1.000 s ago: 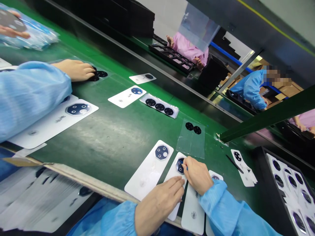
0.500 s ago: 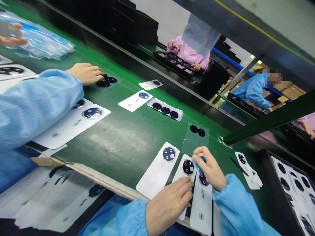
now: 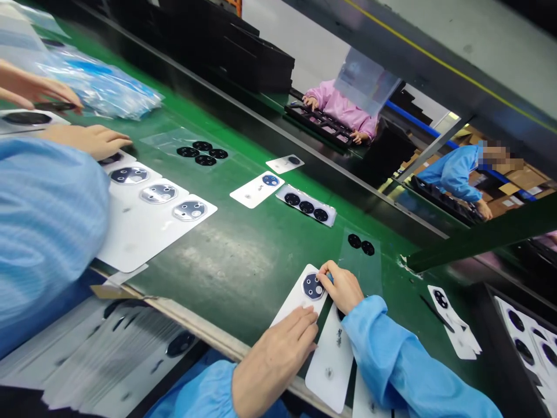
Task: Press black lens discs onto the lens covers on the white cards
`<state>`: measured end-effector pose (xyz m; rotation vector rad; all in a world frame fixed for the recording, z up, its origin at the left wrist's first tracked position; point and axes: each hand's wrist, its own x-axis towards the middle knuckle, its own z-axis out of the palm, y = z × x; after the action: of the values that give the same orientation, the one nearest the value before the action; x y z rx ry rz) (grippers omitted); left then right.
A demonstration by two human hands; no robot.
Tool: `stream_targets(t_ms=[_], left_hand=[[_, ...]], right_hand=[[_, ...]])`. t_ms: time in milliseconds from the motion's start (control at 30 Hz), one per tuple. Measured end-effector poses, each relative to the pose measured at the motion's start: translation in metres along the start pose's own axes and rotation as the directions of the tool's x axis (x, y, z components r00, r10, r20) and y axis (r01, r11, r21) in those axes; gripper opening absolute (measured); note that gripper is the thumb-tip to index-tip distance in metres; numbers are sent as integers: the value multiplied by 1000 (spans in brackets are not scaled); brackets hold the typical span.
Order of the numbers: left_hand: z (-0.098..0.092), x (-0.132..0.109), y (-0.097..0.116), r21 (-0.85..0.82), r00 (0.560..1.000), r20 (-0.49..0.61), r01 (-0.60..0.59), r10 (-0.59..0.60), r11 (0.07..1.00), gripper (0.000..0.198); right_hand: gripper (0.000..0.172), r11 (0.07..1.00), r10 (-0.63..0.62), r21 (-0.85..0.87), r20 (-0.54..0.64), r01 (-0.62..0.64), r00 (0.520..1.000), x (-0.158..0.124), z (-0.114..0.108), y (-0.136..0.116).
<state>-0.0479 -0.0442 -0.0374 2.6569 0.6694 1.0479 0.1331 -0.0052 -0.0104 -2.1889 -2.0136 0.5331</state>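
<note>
My left hand (image 3: 278, 351) lies flat, fingers stretched out, on the lower part of a white phone back cover (image 3: 285, 307). That cover has a dark round camera plate (image 3: 312, 286) near its top. My right hand (image 3: 343, 288) is closed in a pinch at the right edge of this plate. A bit of a small blue disc (image 3: 330, 278) shows under its fingers, which hide the rest. Below my right wrist lies a second cover (image 3: 333, 360), its camera plate mostly hidden by the sleeve. Behind, a clear sheet (image 3: 361, 270) carries two black camera rings (image 3: 361, 244).
At left, a co-worker's hand (image 3: 85, 141) rests by a row of covers (image 3: 143, 232). Black rings (image 3: 202, 154) and a strip (image 3: 306, 206) lie farther back. A black tray (image 3: 483, 313) stands at right, beside a green post (image 3: 478, 229) and tweezers (image 3: 436, 313).
My right hand has moved left with the blue disc, to the camera plate of the left cover. My left hand has shifted left onto that cover. The co-worker's hand has left the black rings.
</note>
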Motion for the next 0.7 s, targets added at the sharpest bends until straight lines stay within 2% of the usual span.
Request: stream_targets(t_ms=[433,700], left_hand=[[2,-1,-3,-12,1000,30,8,-7,1000,25],[2,0,-3,-19,998,64,20,-19,1000,25]], right_hand=[[12,936,-80,-330,147,125,986,5,-10,-16],[10,927,-118,-333,180,173,977,-18,-8,-19]])
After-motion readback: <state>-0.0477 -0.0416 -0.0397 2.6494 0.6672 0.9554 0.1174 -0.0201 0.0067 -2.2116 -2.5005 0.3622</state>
